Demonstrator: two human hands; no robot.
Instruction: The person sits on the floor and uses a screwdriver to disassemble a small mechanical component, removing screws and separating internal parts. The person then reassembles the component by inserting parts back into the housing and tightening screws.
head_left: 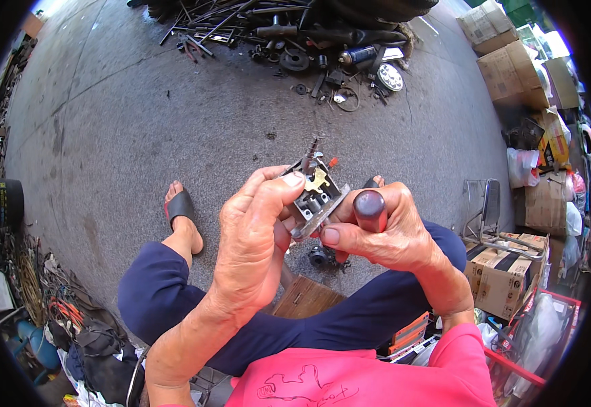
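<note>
In front of my chest, my left hand (253,224) grips an open metal switch housing (313,201), thumb over its top edge. Inside it show a brass-coloured plate (319,180) and small dark and metal parts. A spring-like dark stem sticks out at its far end. My right hand (394,227) is closed round a screwdriver (370,209) with a dark red, rounded handle pointing up at me; its blade is hidden. The right fingers and thumb also meet the housing's right lower edge. Below, a black round part (319,256) lies between my legs.
A wooden block (307,297) sits between my thighs. Scrap metal, rods and a round lamp (389,77) are heaped on the concrete ahead. Cardboard boxes (512,74) and bags line the right side, with a red-rimmed crate (536,346) nearby. Cables and clutter (71,312) lie at left.
</note>
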